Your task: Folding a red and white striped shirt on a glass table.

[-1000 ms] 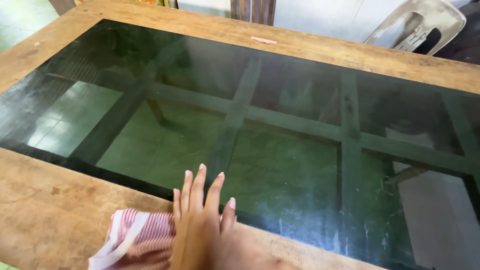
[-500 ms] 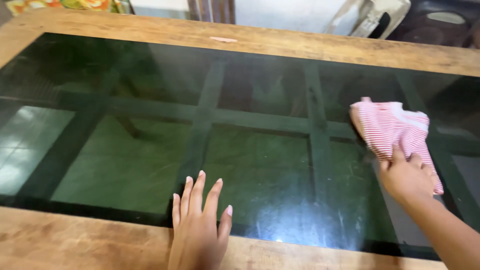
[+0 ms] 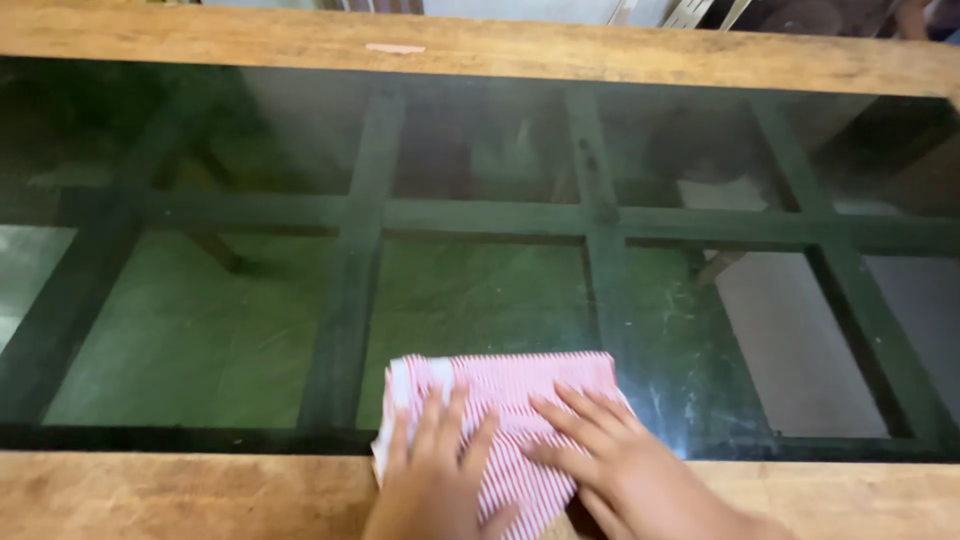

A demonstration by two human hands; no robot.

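Note:
A red-and-white striped cloth (image 3: 520, 385) lies flat on the dark glass top (image 3: 480, 250) of a wooden-framed table (image 3: 150, 490), at its near edge. My left hand (image 3: 435, 470) presses on the cloth's left half with fingers spread. On the cloth's right half rests my right hand (image 3: 620, 465), fingers pointing up and left. Both palms lie flat on the cloth; neither grips it.
The glass shows a grid of dark wooden bars beneath and a green tiled floor below. A small pink strip (image 3: 395, 48) lies on the far wooden rim (image 3: 600, 50). Part of a pale plastic chair (image 3: 690, 12) shows beyond the far edge.
My right hand brought the cloth from the right side of the glass down to the near edge. Both hands now lie flat on it. The view shifted lower.

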